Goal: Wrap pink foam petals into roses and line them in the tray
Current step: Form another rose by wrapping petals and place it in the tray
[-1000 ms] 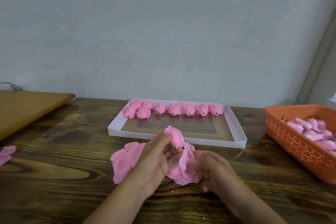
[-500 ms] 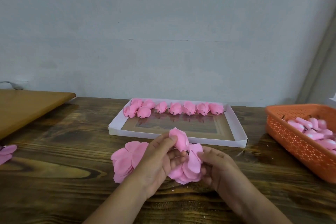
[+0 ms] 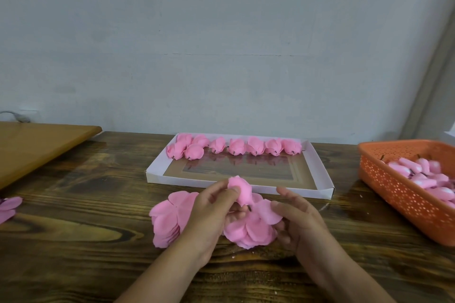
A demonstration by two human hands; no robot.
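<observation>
Lower centre of frame: I see both hands working one half-made rose (image 3: 242,193) just above the dark wooden worktop (image 3: 81,209), in front of the tray's near wall. The left hand (image 3: 209,214) pinches the rose's folded bud between thumb and fingertips, bud pointing up. The right hand (image 3: 299,219) has thumb and curled fingers on a loose outer petal (image 3: 269,213) at the rose's right side, gripping it; more open petals hang below between the two hands. A flat stack of pink foam petals (image 3: 167,219) lies on the worktop just left of the left hand, partly hidden by the wrist. The white tray (image 3: 157,170) sits at centre, well behind the hands; finished roses (image 3: 237,147) line its far edge in one row, with two extra ones doubled up at the row's left end. The tray floor in front of them is bare and glossy. Right edge of frame: an orange perforated basket (image 3: 394,189) holds pale pink pieces; I cannot tell exactly what they are. Far left edge: a few more pink petals (image 3: 8,206) lie on the worktop, cut off by the frame. Upper left: a lighter wooden board (image 3: 37,142) rests raised over the worktop's corner. Grey wall behind.
</observation>
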